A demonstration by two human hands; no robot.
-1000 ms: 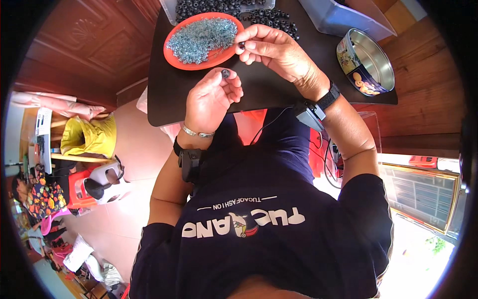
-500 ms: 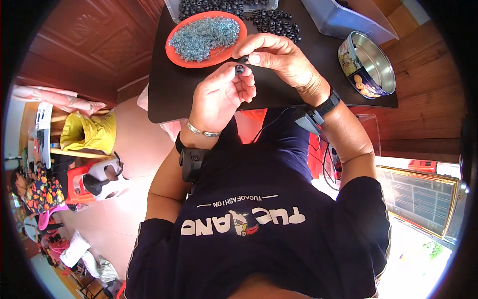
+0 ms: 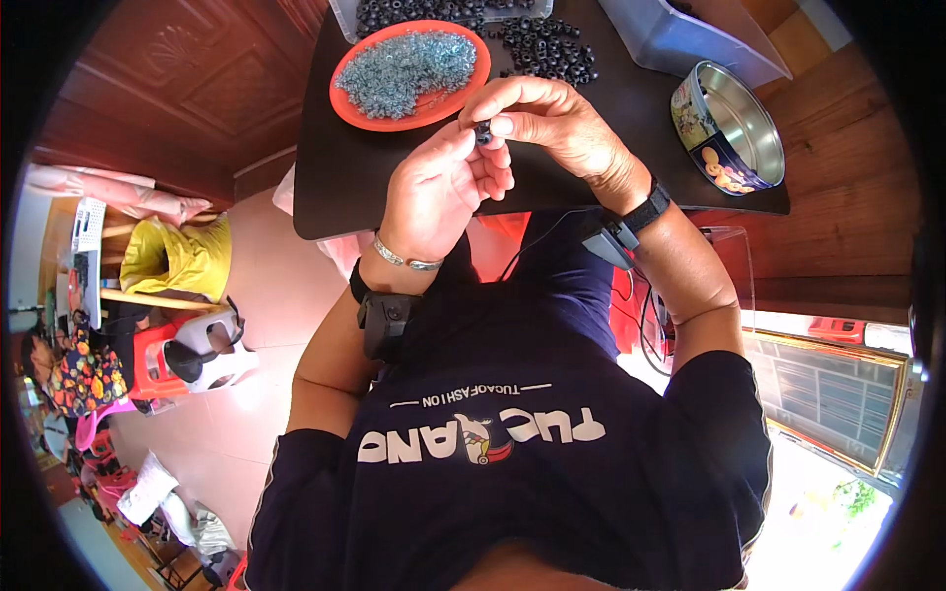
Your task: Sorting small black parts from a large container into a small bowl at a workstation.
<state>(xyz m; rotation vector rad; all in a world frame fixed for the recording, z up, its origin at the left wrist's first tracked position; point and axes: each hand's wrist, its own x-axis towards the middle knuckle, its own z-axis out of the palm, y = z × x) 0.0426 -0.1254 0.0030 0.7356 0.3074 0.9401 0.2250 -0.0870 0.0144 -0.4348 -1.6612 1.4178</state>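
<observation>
My left hand (image 3: 434,192) and my right hand (image 3: 547,123) meet over the black table (image 3: 335,187). Both pinch one small black ring (image 3: 483,131) between their fingertips. Just beyond the hands stands an orange plate (image 3: 360,113) heaped with several small silvery-blue metal washers (image 3: 409,64). A loose pile of black rings (image 3: 547,44) lies on the table right behind my right hand. A clear tray (image 3: 345,20) at the top edge holds more black rings.
An open round metal tin (image 3: 734,123), empty inside, stands tilted at the table's right end. A pale plastic box (image 3: 680,39) sits at the back right. Dark wooden panels lie left of the table. Plastic stools and people are far off at the left.
My left hand rose toward my right hand until the fingertips met on the small black ring. My right hand drew slightly back from the orange plate.
</observation>
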